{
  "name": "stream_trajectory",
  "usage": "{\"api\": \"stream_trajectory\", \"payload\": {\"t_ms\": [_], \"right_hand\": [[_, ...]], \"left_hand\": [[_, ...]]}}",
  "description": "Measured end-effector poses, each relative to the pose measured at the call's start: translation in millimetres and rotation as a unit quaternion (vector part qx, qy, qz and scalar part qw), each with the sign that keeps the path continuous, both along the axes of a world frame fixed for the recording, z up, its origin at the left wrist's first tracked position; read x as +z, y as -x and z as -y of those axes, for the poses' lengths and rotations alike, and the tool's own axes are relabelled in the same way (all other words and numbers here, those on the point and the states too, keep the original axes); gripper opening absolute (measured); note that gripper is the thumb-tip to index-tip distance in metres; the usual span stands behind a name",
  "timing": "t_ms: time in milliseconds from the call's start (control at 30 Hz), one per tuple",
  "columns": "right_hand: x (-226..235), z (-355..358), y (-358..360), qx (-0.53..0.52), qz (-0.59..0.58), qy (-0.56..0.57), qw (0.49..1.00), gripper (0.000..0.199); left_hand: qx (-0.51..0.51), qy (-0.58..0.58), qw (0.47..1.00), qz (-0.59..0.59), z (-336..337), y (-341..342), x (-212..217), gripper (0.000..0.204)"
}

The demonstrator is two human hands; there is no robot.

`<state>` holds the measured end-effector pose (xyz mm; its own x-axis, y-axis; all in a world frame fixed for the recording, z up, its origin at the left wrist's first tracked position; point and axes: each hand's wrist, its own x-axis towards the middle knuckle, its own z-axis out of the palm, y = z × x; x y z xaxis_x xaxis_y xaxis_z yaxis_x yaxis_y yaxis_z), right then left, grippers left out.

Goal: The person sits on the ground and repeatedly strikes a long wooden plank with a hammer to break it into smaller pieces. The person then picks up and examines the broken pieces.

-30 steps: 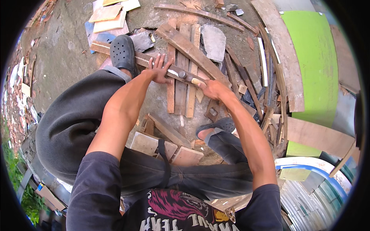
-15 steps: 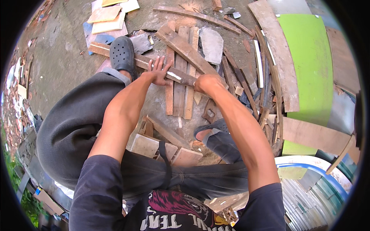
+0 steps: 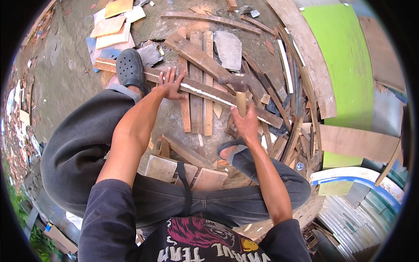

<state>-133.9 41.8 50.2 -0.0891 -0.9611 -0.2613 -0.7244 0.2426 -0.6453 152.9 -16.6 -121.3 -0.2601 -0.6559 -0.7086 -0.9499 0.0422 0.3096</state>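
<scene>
A long brown wooden batten [image 3: 150,75] with a white strip along it lies slantwise over several other boards. My left hand [image 3: 171,85] presses on it, fingers spread. A hammer [image 3: 241,102] with a pale wooden handle and a dark head is held in my right hand [image 3: 245,125], fingers wrapped round the lower handle. Its head shows over the batten's right part; whether it touches cannot be told. My dark clog [image 3: 130,67] rests on the batten near its left end. Beneath run the reddish-brown boards [image 3: 196,111], and a wider plank [image 3: 196,54] slants behind.
Broken grey stone slabs [image 3: 228,50] lie beyond the boards. Thin wood pieces [image 3: 264,74] are heaped to the right, beside a green panel [image 3: 342,61]. Short plank offcuts [image 3: 209,179] lie near my legs. Pale flat sheets [image 3: 112,41] are stacked at the far left.
My right hand has moved right and nearer to me, and the hammer, not visible before, now shows in it. My left hand stays on the batten. The view has shifted slightly.
</scene>
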Motion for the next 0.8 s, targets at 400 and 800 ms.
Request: {"api": "stream_trajectory", "payload": {"t_ms": [400, 800], "right_hand": [[-81, -39, -5, 0.009, 0.080, 0.067, 0.994, 0.037], [-95, -25, -10, -0.002, 0.050, 0.014, 0.999, 0.028]], "left_hand": [[0.004, 0.011, 1.000, 0.024, -4, -1, -5, 0.126], [-0.009, 0.003, 1.000, 0.024, 2, 3, 4, 0.126]]}}
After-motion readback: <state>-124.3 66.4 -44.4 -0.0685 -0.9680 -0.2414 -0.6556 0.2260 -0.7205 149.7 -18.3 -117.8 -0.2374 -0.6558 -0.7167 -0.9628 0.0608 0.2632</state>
